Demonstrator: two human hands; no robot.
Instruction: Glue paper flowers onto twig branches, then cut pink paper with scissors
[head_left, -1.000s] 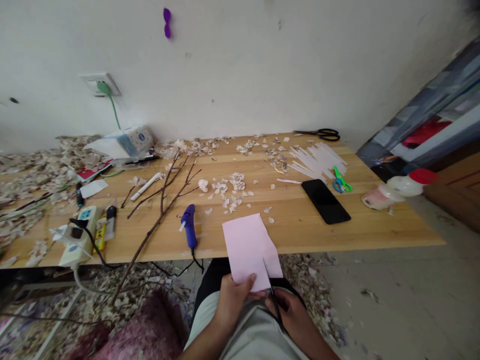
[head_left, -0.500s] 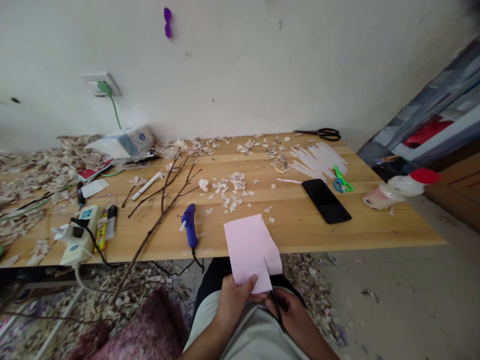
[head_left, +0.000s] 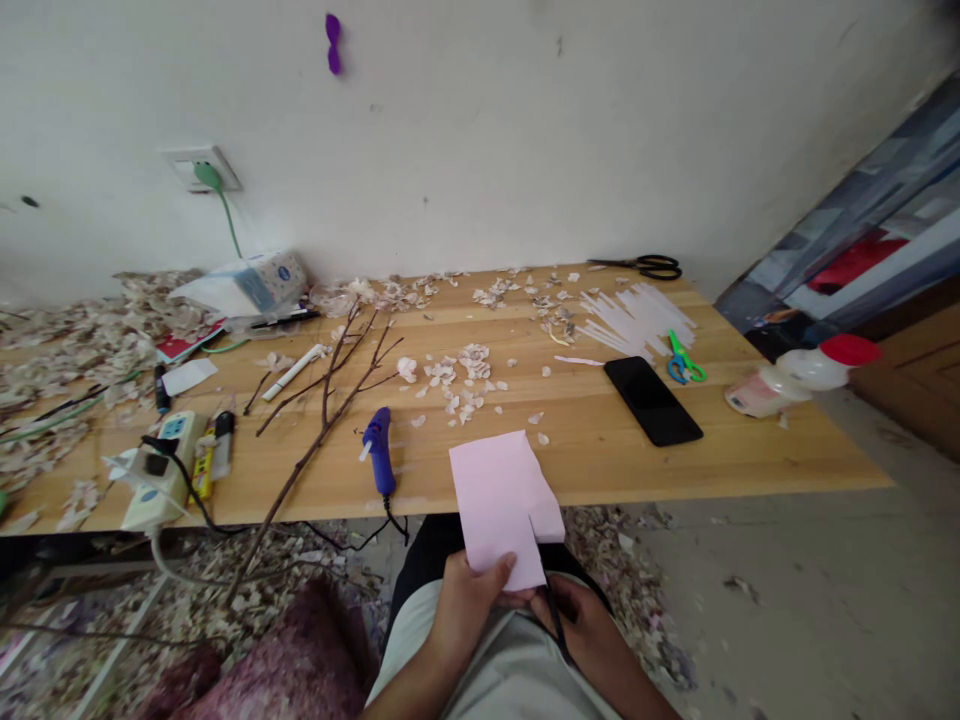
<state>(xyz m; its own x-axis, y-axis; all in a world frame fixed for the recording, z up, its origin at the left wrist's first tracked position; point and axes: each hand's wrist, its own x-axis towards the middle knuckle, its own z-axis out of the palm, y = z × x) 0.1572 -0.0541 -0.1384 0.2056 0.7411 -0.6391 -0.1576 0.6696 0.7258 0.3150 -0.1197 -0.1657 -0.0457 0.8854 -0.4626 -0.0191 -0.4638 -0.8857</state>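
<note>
A pale pink sheet of paper point(head_left: 491, 500) is pinched at its lower edge by my left hand point(head_left: 469, 590), thumb on top. My right hand point(head_left: 577, 615) grips a pair of black scissors point(head_left: 553, 610), whose blades point up into the paper. A cut runs up from the lower right, and the strip to its right stands apart from the main sheet. The scissor handles are mostly covered by my fingers. Both hands are over my lap, close to the table's front edge.
On the wooden table point(head_left: 750, 465) lie a blue glue gun point(head_left: 381, 455), bare twigs point(head_left: 322, 430), loose petals point(head_left: 472, 365), a black phone point(head_left: 652, 400), glue sticks point(head_left: 634, 315), green-blue scissors point(head_left: 682, 360) and black-handled scissors point(head_left: 652, 266). A red-capped bottle point(head_left: 810, 370) and a power strip point(head_left: 165, 465) flank them.
Almost nothing differs. The paper has shifted very slightly, and both hands keep their hold on the paper and scissors.
</note>
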